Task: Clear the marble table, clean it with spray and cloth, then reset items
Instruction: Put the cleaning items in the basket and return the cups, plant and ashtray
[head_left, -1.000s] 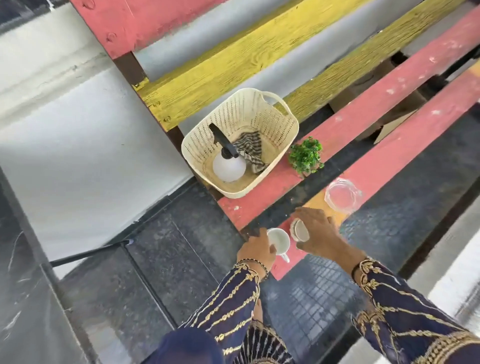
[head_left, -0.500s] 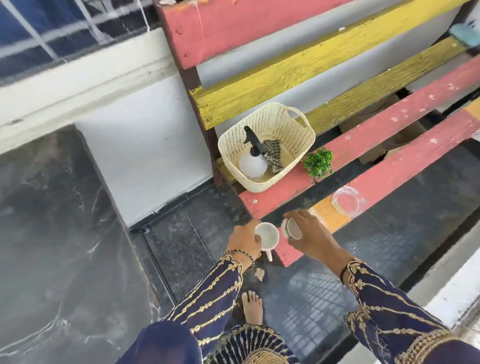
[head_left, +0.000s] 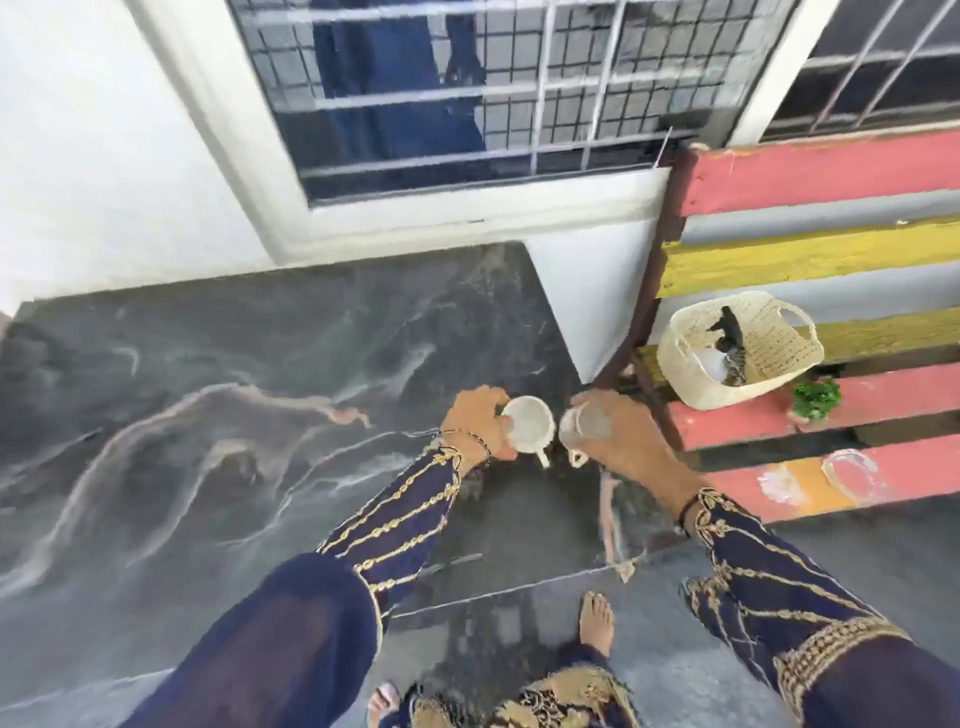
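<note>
My left hand (head_left: 475, 423) grips a white cup (head_left: 529, 423) by its rim. A second white cup (head_left: 582, 430) is held in my right hand (head_left: 618, 441). Both cups hang in the air at the right edge of the dark marble table (head_left: 208, 415), whose top is bare. On the painted bench at the right stands a cream basket (head_left: 769, 345) holding a white spray bottle (head_left: 712, 364) with a black trigger and a checked cloth (head_left: 736, 366). Beside the basket sits a small green plant (head_left: 815, 397), with a clear glass dish (head_left: 849, 470) on the front slat.
The slatted bench (head_left: 831, 171) in red and yellow stands against the white wall at the right. A barred window (head_left: 467, 88) is behind the table. My bare feet (head_left: 596, 623) stand on the grey tiled floor between table and bench.
My view has swung left from the bench to the marble table. Both hands have lifted the two cups off the bench slat and carried them toward the table's edge.
</note>
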